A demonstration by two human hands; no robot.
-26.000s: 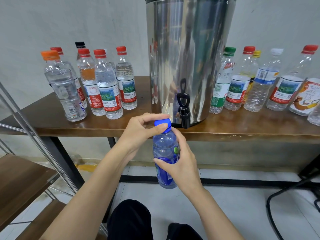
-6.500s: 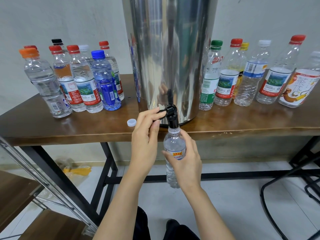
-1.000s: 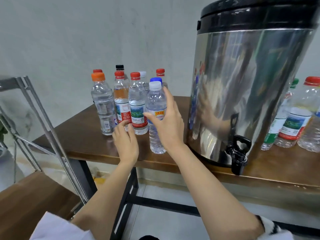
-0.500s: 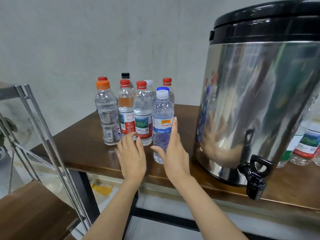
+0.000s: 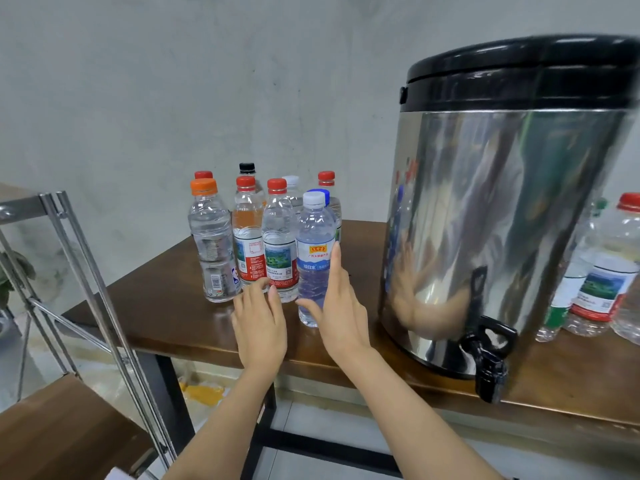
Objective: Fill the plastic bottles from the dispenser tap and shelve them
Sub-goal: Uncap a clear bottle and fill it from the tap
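Both hands (image 5: 298, 317) hover, fingers straight, beside the white-capped bottle (image 5: 316, 258) on the table (image 5: 166, 306).

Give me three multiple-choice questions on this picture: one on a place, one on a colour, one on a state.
1. Where does the white-capped bottle stand? A: on the table, left of the dispenser. B: on the floor. C: in a hand.
2. What colour is the dispenser's lid? A: red. B: white. C: black.
3. How is the right hand? A: open. B: fisted. C: gripping a cap.
Answers: A, it stands on the wood beside the steel body; C, the lid is black; A, its fingers are straight.
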